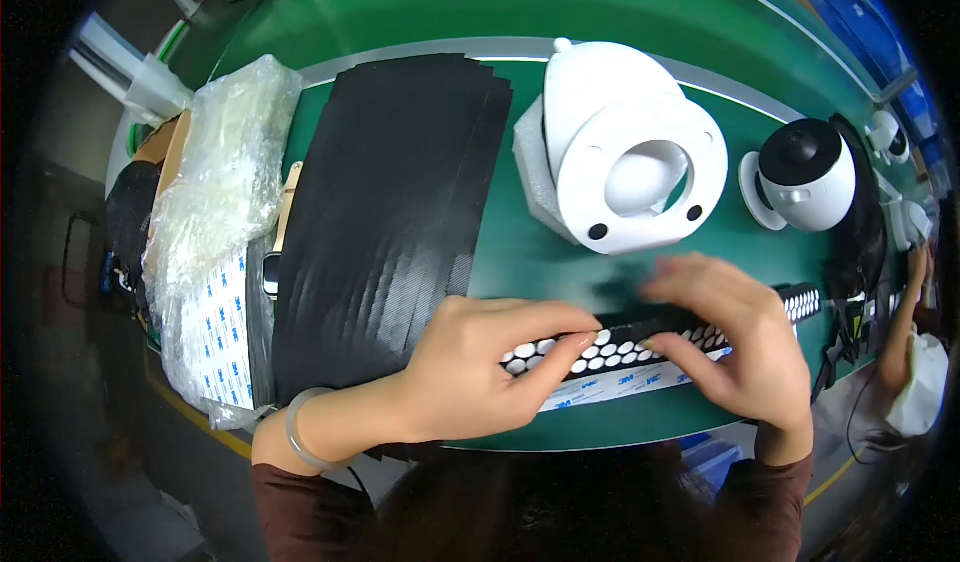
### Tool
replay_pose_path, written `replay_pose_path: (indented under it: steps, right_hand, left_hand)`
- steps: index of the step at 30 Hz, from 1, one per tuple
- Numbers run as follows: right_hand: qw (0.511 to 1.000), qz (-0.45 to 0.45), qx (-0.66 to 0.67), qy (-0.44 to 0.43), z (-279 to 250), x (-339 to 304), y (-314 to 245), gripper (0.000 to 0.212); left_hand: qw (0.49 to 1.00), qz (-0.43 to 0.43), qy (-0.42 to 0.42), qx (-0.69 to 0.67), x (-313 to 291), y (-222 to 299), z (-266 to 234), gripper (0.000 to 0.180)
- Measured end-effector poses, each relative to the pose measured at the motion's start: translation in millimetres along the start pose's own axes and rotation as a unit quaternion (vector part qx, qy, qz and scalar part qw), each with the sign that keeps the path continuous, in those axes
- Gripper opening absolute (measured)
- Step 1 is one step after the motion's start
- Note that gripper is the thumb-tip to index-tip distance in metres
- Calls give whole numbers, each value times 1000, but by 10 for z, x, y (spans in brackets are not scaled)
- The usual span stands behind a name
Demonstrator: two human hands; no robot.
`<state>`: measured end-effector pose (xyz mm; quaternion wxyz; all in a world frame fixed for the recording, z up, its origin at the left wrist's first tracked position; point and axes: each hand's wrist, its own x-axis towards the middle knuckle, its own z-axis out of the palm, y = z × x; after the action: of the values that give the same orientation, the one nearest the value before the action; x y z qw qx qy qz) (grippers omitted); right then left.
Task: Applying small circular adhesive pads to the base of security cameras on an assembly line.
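Note:
A black strip with rows of white round pads (618,353) lies slantwise near the table's front edge. Along its near side runs white backing paper with blue print (600,386). My left hand (500,362) pinches the strip's far edge between thumb and forefinger. At the strip's middle, the thumb of my right hand (735,332) touches the pads. Its other fingers are raised beyond the strip and smeared by motion. A dark blur sits beside those fingertips; I cannot make out what it is.
A stack of black textured sheets (390,192) lies left of my hands, beside clear plastic wrapping (225,162). Beyond the strip stands a white ring-shaped housing (580,187). A black-and-white rounded device (815,187) is at the right. Another person's arm (905,312) shows farther right.

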<state>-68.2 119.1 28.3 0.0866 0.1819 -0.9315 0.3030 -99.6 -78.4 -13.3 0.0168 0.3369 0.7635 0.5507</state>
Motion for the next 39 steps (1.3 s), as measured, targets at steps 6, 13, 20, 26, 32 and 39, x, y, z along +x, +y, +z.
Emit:
replay_pose_path:
  steps: [6,13,20,26,32,39]
  right_hand:
    - [993,-11,94,-75,44,-88,102,10]
    - [992,-65,103,15,175,-16,60,12]
    - [985,-165,23,45,246,3,59,16]
    - [985,-164,15,52,262,3,36,14]
    - [989,-140,33,37,286,-1,23,13]
    - [993,-106,43,5,260,47,19,13]
  left_hand:
    - [984,122,-13,130,62,15,-54,14]
    - [996,-49,-67,32,23,39,-43,10]
    - [992,-87,-87,-4,17,58,-71,12]
    - [988,-115,-99,-9,5,62,-69,10]
    - [988,-128,-65,-55,-4,42,-37,11]
    - [987,-138,-67,-42,-15,60,-41,9]
